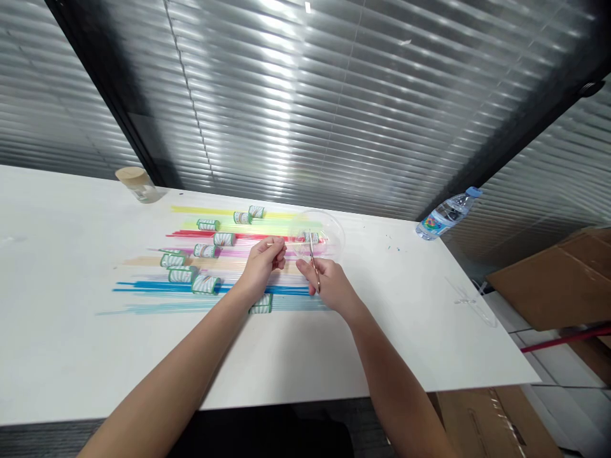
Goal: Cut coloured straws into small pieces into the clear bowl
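My right hand (331, 286) grips a small pair of scissors (313, 261), its blades pointing away from me and slightly apart. To its left, my left hand (263, 267) is closed in a pinch; whatever its fingertips hold is too small to make out. Beyond the scissors lies a clear round plastic dish (342, 232). Thin coloured sticks spread in rows under and around both hands, among them blue sticks (143, 286), red sticks (184, 233) and yellow sticks (200, 210). Several green-and-white paper labels (205, 284) wrap or lie on these rows.
A glass jar with a wooden lid (136, 184) stands at the back left. At the back right is a water bottle (446, 216). Clear thin plastic loops (477, 305) lie near the table's right edge. Cardboard boxes (558, 277) stand beyond it, and blinds back the white table (305, 362).
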Demonstrator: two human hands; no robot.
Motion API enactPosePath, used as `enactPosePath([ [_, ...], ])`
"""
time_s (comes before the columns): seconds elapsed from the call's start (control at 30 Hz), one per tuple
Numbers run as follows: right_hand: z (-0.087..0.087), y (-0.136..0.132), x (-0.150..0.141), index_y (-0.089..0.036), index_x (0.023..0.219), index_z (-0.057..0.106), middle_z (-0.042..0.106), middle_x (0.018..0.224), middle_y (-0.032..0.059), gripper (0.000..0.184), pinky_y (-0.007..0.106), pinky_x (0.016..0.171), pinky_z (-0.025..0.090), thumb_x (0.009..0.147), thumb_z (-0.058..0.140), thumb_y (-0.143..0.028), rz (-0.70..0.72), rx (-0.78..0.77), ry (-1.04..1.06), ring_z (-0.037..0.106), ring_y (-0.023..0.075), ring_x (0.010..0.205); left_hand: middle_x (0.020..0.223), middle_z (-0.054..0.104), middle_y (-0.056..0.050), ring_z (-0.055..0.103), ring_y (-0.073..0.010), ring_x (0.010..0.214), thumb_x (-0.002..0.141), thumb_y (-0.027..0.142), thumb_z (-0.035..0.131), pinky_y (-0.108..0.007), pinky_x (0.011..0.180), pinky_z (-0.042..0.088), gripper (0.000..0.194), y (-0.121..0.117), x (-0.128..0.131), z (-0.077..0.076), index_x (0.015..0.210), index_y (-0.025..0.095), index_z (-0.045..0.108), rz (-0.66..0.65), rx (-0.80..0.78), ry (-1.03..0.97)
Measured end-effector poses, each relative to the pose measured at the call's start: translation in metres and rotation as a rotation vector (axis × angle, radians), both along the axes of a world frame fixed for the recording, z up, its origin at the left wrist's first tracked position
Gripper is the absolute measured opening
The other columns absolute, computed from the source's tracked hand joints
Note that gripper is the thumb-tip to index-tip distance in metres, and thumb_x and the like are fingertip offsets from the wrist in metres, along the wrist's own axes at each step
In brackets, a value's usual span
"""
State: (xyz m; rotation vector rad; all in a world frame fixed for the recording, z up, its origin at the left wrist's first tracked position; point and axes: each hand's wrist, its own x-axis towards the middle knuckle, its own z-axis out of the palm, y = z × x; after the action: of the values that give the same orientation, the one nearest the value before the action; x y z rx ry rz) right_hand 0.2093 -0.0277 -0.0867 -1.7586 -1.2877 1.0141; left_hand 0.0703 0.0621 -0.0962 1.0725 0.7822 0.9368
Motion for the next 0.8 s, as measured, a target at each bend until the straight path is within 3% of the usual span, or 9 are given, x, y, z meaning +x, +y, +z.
enactPosePath([
  [0.8, 0.0011, 0.0008, -0.0004, -0.02, 0.061, 0.042, 0.049, 0.055, -0.0021, 0.053, 0.026, 0.056, 0.036, 0.086, 0.054, -0.066, -0.02, -0.027, 0.021, 0.046, 0.0133, 0.056, 0.062, 0.043, 0.003, 0.042, -0.0075, 0.052, 0.08, 0.033, 0.064, -0.02, 0.049, 0.032, 0.031, -0.0017, -0.0002, 0.0026, 0.063, 0.018, 0.043, 0.008, 0.034, 0.033],
])
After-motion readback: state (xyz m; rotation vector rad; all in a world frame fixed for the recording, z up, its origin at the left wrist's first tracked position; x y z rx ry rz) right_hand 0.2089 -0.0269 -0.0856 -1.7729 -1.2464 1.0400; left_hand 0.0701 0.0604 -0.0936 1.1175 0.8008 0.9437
